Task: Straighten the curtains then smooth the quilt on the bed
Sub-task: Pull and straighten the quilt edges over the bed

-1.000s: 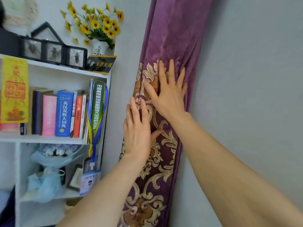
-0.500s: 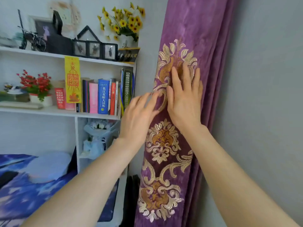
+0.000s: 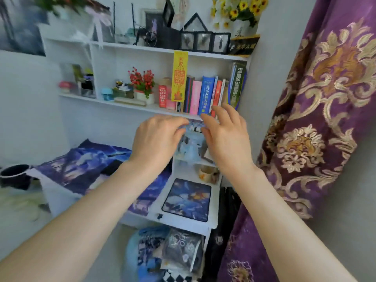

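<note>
A purple curtain [image 3: 325, 110] with gold floral embroidery hangs along the right side, bunched into folds. My left hand [image 3: 156, 141] and my right hand [image 3: 225, 139] float side by side in mid-air in front of the white bookshelf, away from the curtain. Both have loosely bent fingers and hold nothing. A blue and purple patterned quilt [image 3: 85, 167] lies on the bed at the left, partly hidden behind my left forearm.
A white bookshelf [image 3: 142, 47] carries books [image 3: 205, 94], red flowers [image 3: 142, 80], picture frames and sunflowers [image 3: 238, 11]. A patterned pad [image 3: 187, 200] lies on a low shelf. Bags and bundles [image 3: 166, 253] sit on the floor below. A dark round object [image 3: 14, 174] is at the left.
Both hands have come off the curtain and moved left, now in front of the bookshelf. The view has swung left and down, bringing the bed and quilt into sight.
</note>
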